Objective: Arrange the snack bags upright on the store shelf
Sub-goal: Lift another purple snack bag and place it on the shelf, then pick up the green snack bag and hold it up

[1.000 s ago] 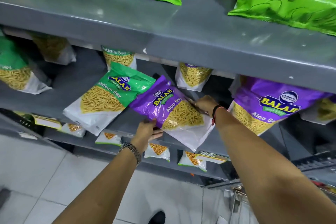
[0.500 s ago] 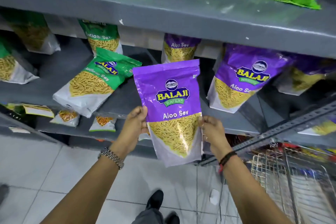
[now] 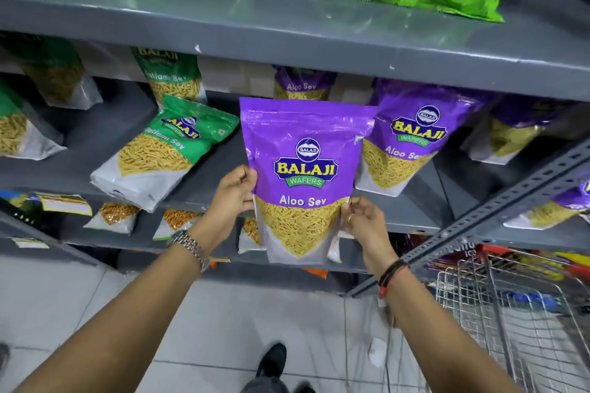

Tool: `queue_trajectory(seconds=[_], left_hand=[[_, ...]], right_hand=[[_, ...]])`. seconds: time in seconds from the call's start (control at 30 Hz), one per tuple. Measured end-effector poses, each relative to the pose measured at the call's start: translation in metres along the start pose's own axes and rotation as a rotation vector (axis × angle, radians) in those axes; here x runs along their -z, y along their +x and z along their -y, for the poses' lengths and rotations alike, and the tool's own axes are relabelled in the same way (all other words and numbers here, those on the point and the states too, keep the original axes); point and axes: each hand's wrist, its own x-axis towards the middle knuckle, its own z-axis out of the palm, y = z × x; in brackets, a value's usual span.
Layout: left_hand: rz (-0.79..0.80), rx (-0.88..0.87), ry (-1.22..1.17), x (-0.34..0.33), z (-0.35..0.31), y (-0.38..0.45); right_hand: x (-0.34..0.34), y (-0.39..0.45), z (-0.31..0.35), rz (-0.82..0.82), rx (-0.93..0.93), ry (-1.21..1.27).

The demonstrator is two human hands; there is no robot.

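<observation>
Purple bag: the Aloo Sev bag (image 3: pixel 303 175) is upright in the air in front of the middle shelf (image 3: pixel 204 191), label facing out. A second ago it lay tilted on that shelf; half a second ago it was already lifted, and it now sits a little higher and squarer.
Left hand: the left hand (image 3: pixel 233 191) grips the purple bag's left edge at mid-height, thumb on the front.
Right hand: the right hand (image 3: pixel 364 220) pinches the purple bag's right edge lower down, fingers closed on it; a second ago it reached deep onto the shelf.
Green bag: the green Ratlami Sev bag (image 3: pixel 159 156) lies slanted on the middle shelf to the left of the purple bag, unmoved.
Neighbour: a second Aloo Sev bag (image 3: pixel 408 143) leans just right of the held one, partly behind its edge.
Back row: more bags stand behind the purple bag, under the upper shelf (image 3: pixel 287 32).
Cart: a wire cart (image 3: pixel 510 313) stands below and right of the purple bag.
</observation>
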Motion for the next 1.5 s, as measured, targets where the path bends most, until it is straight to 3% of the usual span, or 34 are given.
queue_trajectory(seconds=[0.33,0.5,0.7,0.83,1.07,1.23,1.33,1.5], left_hand=[[-0.116,-0.081,-0.005,-0.014,-0.050,0.083],[-0.139,-0.061,0.011,-0.022,-0.040,0.102],[-0.170,-0.047,0.038,-0.010,-0.030,0.081],[-0.240,-0.058,0.121,0.035,-0.015,0.053],[-0.448,-0.077,0.262,0.158,-0.024,0.059],[-0.521,-0.002,0.459,0.209,-0.032,0.088],[-0.455,0.198,0.527,0.229,-0.030,0.107],[-0.162,0.404,0.229,0.254,-0.024,0.123]], right_hand=[[-0.030,0.098,0.054,-0.215,0.222,-0.166],[-0.032,0.116,0.047,-0.279,0.174,-0.277],[-0.025,0.101,0.029,-0.212,-0.016,-0.189],[-0.036,0.069,0.008,-0.003,-0.223,-0.116],[-0.124,0.057,0.001,0.230,-0.249,-0.098],[-0.203,0.069,0.014,0.229,-0.276,0.073],[-0.253,0.077,0.017,0.175,-0.317,0.118],[-0.311,0.082,0.017,0.096,-0.359,0.088]])
